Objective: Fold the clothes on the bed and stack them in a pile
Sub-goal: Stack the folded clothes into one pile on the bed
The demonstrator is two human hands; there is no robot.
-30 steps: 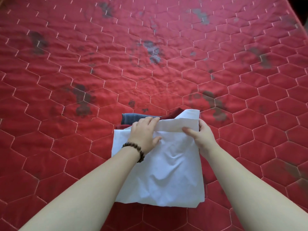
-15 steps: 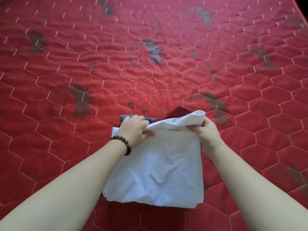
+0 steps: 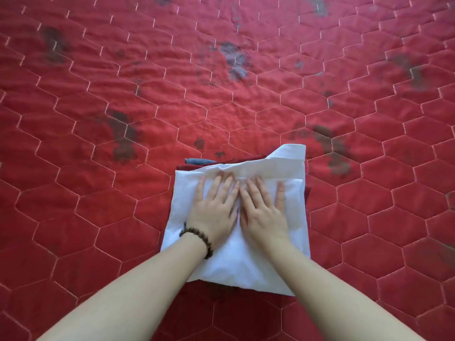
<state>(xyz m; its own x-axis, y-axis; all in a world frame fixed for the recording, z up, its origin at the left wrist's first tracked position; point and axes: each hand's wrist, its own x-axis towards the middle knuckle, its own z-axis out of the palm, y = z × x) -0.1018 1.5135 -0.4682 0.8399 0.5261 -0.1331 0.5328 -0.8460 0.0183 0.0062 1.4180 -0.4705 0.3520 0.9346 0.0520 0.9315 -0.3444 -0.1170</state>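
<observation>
Hands: left hand [image 3: 213,208] and right hand [image 3: 264,210] lie flat, side by side, on the white garment [image 3: 246,257]; the index fingers nearly touch in the middle.
Grip: no grip at all on either side; all fingers are straight and spread, palms down, pressing and holding nothing.
Reason for the flat hands: I judge they press the cloth to flatten the fold and push the air out, so that the pile stays low and even.
White garment: folded to a rough rectangle, it lies on top of the pile at the near middle of the bed [image 3: 98,217]. Its far right corner [image 3: 291,152] sticks out past the fold line and is not tidy.
Pile below: a dark red garment [image 3: 246,161] shows as a thin edge along the far side and the right side, and a blue-grey garment [image 3: 198,161] shows a small strip at the far left. How many pieces are under the white one, I cannot tell.
Bracelet: a string of dark beads [image 3: 199,238] on the left wrist, resting on the cloth.
Bed cover: red quilt with hexagon stitching and several dark worn patches [image 3: 123,139] farther away.
Progress: no loose clothes are visible elsewhere on the bed, so the task seems close to its end.
Risk: the uneven far corner may make the top layer slip or look crooked if it is not tucked.
</observation>
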